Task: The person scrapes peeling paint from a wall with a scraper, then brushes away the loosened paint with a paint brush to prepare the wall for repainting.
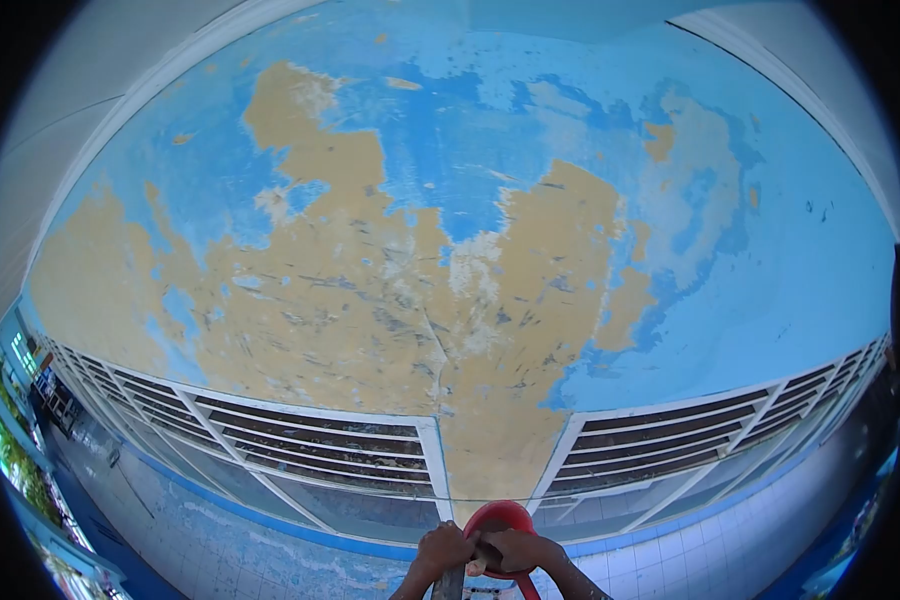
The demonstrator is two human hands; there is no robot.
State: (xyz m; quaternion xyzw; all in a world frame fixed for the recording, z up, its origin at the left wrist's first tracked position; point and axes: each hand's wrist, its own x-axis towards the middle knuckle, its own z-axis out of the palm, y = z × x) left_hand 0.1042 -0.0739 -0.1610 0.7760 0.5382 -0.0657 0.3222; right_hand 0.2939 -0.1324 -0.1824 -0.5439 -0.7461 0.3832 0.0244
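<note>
Low in the middle of the view, a red round container (500, 513) shows around and behind my right hand (518, 550). The right fingers are bent over its opening, and what they hold, if anything, is hidden. Just to the left, my left hand (444, 547) is closed around the top of a greyish, worn upright piece (449, 584), whose lower part runs out of the frame. Both hands are close together, nearly touching. A small pale patch shows between them, too small to name.
A wall (350, 250) with peeling blue paint and tan patches fills the view. Below it are white-framed barred openings (320, 440) on the left and more bars (660, 435) on the right. Pale tiles (670, 560) line the lower part. Dark furniture (58, 400) stands far left.
</note>
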